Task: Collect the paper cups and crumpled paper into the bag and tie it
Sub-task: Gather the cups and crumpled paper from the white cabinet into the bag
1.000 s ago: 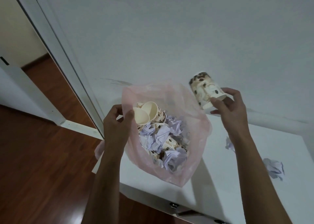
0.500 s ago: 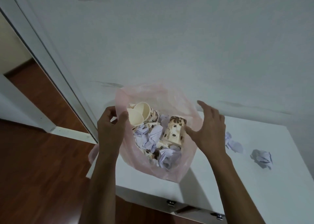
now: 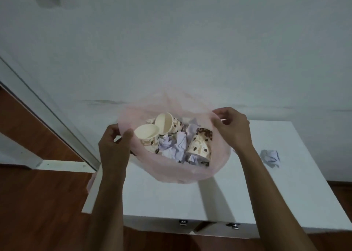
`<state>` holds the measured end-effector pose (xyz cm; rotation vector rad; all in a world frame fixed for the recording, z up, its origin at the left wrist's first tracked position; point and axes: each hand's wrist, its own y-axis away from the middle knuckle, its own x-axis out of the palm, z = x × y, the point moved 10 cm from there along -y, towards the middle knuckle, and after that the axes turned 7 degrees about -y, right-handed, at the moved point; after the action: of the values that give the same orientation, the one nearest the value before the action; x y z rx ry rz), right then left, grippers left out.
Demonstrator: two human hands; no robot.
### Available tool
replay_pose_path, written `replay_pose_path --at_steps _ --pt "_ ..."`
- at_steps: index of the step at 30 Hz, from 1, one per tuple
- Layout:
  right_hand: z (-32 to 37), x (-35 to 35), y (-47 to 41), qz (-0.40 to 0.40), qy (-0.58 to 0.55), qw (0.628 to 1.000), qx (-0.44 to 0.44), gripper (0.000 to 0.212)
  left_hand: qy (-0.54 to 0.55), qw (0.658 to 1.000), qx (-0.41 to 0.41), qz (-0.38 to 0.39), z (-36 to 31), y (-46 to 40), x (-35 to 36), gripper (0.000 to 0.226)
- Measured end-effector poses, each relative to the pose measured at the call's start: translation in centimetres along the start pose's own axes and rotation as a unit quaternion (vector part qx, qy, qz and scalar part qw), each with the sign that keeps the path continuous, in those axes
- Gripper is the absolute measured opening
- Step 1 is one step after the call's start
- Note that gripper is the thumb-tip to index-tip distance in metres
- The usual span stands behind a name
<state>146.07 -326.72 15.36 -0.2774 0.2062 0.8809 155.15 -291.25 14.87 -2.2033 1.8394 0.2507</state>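
Note:
A thin pink plastic bag (image 3: 177,174) stands open on the white table (image 3: 247,197). Inside lie paper cups with a brown bean print: two on their sides at the left (image 3: 150,134), one bottom-up at the right (image 3: 201,144), with crumpled white paper (image 3: 173,148) between them. My left hand (image 3: 114,146) pinches the bag's left rim. My right hand (image 3: 232,129) pinches the right rim. One crumpled paper ball (image 3: 270,157) lies on the table to the right of the bag, outside it.
The table stands against a white wall (image 3: 190,51). A door frame (image 3: 47,121) runs down the left, with brown wooden floor (image 3: 38,203) below. The table's front edge carries small metal latches (image 3: 231,225).
My right hand dropped the printed cup into the bag, then moved up and took hold of the bag's right rim. The left hand kept its hold on the left rim.

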Motion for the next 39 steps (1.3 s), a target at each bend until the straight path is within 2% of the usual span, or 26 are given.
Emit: replay_pose_path --at_steps 3,5,7,8,11,13,16,21,25,28,32,35,37,39 --pt "-3.0 -2.3 0.7 0.009 -0.081 0.997 0.016 0.017 -0.004 1.0 0.001 0.016 0.4 0.6 1.2 0.013" --pt "-4.9 -4.6 1.0 -0.057 -0.118 0.991 0.011 0.008 -0.005 1.0 0.006 0.022 0.5 0.9 1.8 0.012" --pt "-7.6 -6.6 0.8 -0.121 -0.026 0.992 0.011 0.008 -0.005 1.0 0.015 0.026 0.5 1.0 2.2 0.011" --pt "-9.0 -6.8 0.4 -0.112 0.062 0.992 0.014 0.012 -0.004 0.999 0.019 0.026 0.4 1.1 2.4 0.011" --pt "-14.0 -4.5 -0.1 0.026 0.276 0.958 0.076 0.031 -0.002 0.999 0.026 0.029 0.4 1.2 2.7 0.012" --pt "-15.7 -3.3 0.5 0.062 0.318 0.942 0.09 0.033 0.007 0.999 0.025 0.028 0.4 1.1 2.7 0.014" --pt "-15.5 -3.2 1.4 0.012 0.261 0.964 0.055 0.026 0.01 0.999 0.033 0.02 0.0 1.0 2.6 0.017" --pt "-16.7 -3.9 2.4 -0.043 0.166 0.98 0.1 0.014 0.022 0.999 0.023 0.029 0.5 0.6 2.7 0.022" --pt "-18.0 -4.5 1.8 -0.044 0.159 0.973 0.162 0.024 0.023 0.999 0.027 0.037 0.3 0.6 3.3 0.023" --pt "-16.4 -5.7 1.4 -0.091 0.113 0.975 0.171 0.025 0.027 0.998 0.029 0.042 0.0 0.5 3.6 0.026" --pt "-9.2 -8.4 1.3 -0.206 0.056 0.973 0.086 0.028 0.03 0.998 0.024 0.047 0.2 0.2 3.9 0.022" --pt "-2.8 -9.3 1.8 -0.248 -0.015 0.968 0.014 0.029 0.023 0.998 0.03 0.049 0.0 0.1 4.2 0.024" --pt "1.0 -8.2 2.3 -0.221 -0.07 0.972 -0.039 0.03 0.013 0.998 0.036 0.049 -0.2 0.0 4.3 0.026" --pt "3.6 -5.6 2.6 -0.148 -0.086 0.982 -0.08 0.032 0.006 0.998 0.037 0.045 -0.2 0.0 4.5 0.027"
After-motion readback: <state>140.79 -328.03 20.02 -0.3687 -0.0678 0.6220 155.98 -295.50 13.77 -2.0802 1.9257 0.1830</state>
